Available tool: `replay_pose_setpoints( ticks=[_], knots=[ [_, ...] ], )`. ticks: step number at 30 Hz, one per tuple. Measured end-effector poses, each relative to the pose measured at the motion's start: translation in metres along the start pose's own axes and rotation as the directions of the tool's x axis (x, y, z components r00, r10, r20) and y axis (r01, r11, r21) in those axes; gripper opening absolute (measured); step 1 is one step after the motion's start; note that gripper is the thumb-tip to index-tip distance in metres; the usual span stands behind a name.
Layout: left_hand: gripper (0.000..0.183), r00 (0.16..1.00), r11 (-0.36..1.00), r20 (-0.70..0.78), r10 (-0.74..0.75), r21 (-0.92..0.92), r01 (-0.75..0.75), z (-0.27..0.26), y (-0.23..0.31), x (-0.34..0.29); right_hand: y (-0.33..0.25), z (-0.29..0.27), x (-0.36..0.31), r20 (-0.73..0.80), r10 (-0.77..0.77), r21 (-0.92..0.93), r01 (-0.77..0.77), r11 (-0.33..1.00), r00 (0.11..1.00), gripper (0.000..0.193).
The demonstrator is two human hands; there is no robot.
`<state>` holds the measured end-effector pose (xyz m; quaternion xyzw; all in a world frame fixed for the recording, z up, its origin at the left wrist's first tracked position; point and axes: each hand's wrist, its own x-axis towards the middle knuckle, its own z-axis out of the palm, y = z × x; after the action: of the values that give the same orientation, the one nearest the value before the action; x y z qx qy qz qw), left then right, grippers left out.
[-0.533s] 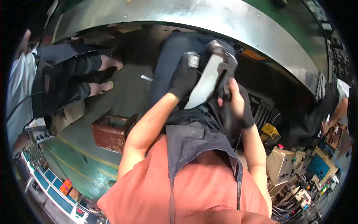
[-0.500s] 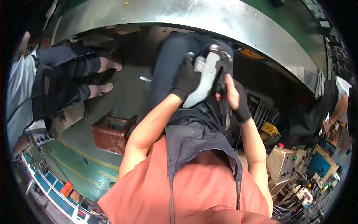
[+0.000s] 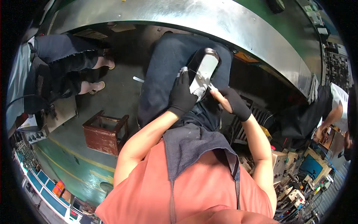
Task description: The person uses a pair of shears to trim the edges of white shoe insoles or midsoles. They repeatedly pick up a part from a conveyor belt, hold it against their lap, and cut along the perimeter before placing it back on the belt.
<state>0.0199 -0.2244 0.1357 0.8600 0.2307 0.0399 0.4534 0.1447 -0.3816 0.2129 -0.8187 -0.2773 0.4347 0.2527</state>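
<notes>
shoe (image 3: 209, 64), pale sole (image 3: 204, 72) up, sits between the fingers (image 3: 184, 79) over the lap (image 3: 158, 74); left hand (image 3: 182, 95) lies alongside, grip unclear; right hand's (image 3: 232, 102) fingers pinch a slim tool (image 3: 210, 85) at the sole. work looks underway, amount left unclear.

No readable words, numbers or signs showing.
Looking over the pale papers (image 3: 315, 16) at the far upper right, appearing too small for making out any lettering; scanning the blue panel (image 3: 310, 167) among the machinery at lower right, finding no legible characters; checking the orange object (image 3: 58, 188) at lower left, likewise making out nothing legible; looking at the yellow object (image 3: 266, 131), lying mostly hidden behind a forearm, and reading no mark on it.
</notes>
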Motion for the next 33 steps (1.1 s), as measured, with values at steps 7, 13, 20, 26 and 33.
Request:
replay_pose_setpoints(
  ticks=[7, 13, 20, 26, 33],
  knots=[
    [0.094, 0.991, 0.986, -0.063, 0.119, 0.127, -0.11, 0.007, -0.007, 0.004, -0.023, -0.028, 0.014, 0.002, -0.296, -0.719, 0.208, 0.663, 0.955, 0.046],
    [0.075, 0.955, 0.964, -0.15, 0.256, 0.113, -0.241, 0.001, -0.015, 0.029, 0.044, -0.035, 0.051, 0.023, -0.634, -0.623, 0.508, 0.595, 0.773, 0.039],
    [0.058, 0.954, 0.958, -0.155, 0.258, 0.168, -0.232, -0.009, 0.008, 0.048, -0.01, -0.072, 0.025, 0.515, 0.153, 0.072, -0.22, 0.973, 0.844, 0.046],
    [0.069, 0.979, 0.969, -0.115, 0.167, 0.201, -0.142, -0.003, 0.007, 0.056, -0.051, -0.105, 0.0, 0.238, -0.18, -0.703, 0.297, 0.647, 0.955, 0.037],
    [0.104, 0.957, 0.951, 0.1, 0.273, -0.176, -0.253, -0.018, -0.031, 0.007, 0.006, 0.014, -0.002, -0.043, -0.439, -0.257, 0.415, 0.873, 0.898, 0.045]
  ],
)
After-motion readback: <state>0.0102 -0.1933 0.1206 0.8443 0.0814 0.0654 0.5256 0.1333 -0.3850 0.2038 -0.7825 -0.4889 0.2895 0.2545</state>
